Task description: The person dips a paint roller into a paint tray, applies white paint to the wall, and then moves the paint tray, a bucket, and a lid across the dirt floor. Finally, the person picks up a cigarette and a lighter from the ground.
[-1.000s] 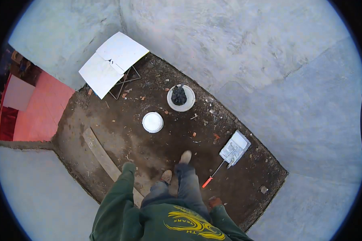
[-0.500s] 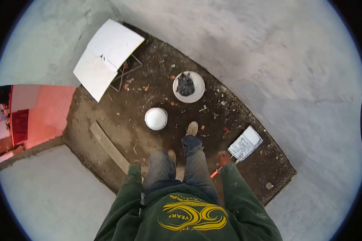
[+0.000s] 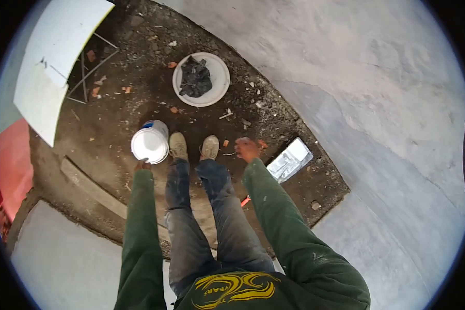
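My left hand (image 3: 143,164) is at the near rim of a white lidded bucket (image 3: 150,146), its fingers partly hidden against the lid. Blurred by motion, my right hand (image 3: 246,149) hangs over the floor to the right of my shoes, nearest to a tray with white and silvery surfaces (image 3: 290,160). Part of an orange-red handle (image 3: 246,201) shows beside my right sleeve. Beyond my feet stands a round white tub (image 3: 220,82) with crumpled black plastic (image 3: 195,77) in it.
A white board (image 3: 54,51) on a metal-legged stand (image 3: 82,77) is at the upper left. A long plank (image 3: 90,187) lies on the dirt floor (image 3: 108,124) at the left. Rubble lines the foot of the plastered wall (image 3: 377,93) on the right.
My left hand has reached forward to the bucket. My right hand has moved forward and left, away from the tray and the orange-red handle. My feet now stand side by side, and the view has shifted.
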`<action>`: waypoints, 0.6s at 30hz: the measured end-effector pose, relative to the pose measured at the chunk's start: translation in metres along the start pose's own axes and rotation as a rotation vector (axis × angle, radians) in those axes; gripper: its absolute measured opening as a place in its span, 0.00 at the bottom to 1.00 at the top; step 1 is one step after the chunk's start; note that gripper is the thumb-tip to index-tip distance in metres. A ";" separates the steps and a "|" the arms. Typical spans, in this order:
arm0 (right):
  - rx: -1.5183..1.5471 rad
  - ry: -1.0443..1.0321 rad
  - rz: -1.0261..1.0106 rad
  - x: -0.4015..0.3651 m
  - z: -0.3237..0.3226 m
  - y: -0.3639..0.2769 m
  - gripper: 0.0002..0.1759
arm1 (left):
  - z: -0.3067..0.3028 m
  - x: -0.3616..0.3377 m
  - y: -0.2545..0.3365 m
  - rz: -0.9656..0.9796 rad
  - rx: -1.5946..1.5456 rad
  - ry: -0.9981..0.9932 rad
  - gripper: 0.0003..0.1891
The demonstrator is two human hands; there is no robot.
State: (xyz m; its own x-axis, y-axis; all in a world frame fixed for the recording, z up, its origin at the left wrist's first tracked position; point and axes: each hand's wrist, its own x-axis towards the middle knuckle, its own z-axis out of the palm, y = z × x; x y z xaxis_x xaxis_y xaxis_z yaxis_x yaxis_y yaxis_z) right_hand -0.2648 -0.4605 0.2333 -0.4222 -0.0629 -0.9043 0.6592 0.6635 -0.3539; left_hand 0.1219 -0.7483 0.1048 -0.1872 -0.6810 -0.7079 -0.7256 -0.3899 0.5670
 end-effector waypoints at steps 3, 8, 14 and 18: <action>0.006 -0.037 0.013 0.030 0.032 -0.004 0.17 | 0.009 0.060 -0.003 -0.038 -0.462 0.001 0.13; -0.033 -0.024 -0.056 0.081 0.067 0.001 0.18 | -0.003 0.091 0.067 0.234 0.895 0.102 0.24; 0.120 0.006 -0.012 0.100 0.080 -0.032 0.18 | 0.008 0.070 0.115 0.166 1.186 0.182 0.31; 0.141 0.018 0.025 0.146 0.080 -0.041 0.19 | 0.015 0.064 0.111 0.167 1.165 0.092 0.31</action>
State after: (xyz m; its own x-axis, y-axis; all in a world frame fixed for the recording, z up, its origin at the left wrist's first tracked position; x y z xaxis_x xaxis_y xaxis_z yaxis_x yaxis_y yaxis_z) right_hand -0.3036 -0.5564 0.0972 -0.4149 -0.0333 -0.9092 0.7498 0.5535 -0.3625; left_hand 0.0191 -0.8261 0.1157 -0.3230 -0.7307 -0.6015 -0.8722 0.4766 -0.1106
